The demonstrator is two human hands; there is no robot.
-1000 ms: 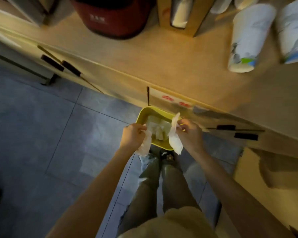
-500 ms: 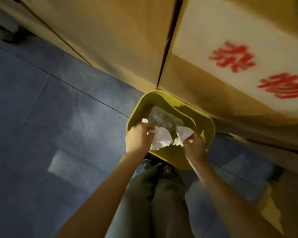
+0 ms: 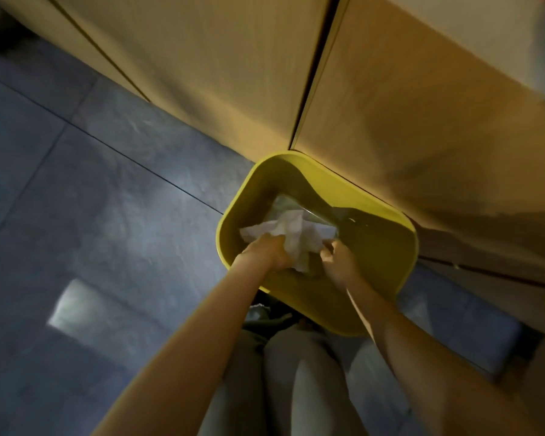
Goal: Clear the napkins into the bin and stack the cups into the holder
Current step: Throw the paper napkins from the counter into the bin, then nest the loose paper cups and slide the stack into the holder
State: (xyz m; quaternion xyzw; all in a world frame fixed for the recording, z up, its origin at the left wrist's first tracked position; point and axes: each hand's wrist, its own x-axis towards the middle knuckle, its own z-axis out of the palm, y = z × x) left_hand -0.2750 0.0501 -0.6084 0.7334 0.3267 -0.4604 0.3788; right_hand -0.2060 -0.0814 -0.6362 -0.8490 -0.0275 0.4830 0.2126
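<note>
Both hands are down inside the mouth of the yellow bin (image 3: 387, 215), which stands on the grey tiled floor (image 3: 92, 190) against the wooden cabinet doors (image 3: 233, 73), so that nothing held can fall outside its rim. The left hand (image 3: 266, 254) is clenched on crumpled white napkins (image 3: 291, 234); the right hand (image 3: 340, 262) pinches their other edge with its fingers (image 3: 328, 247). Held this low, the wad should drop straight in once the grip loosens. No cups or holder are in view.
</note>
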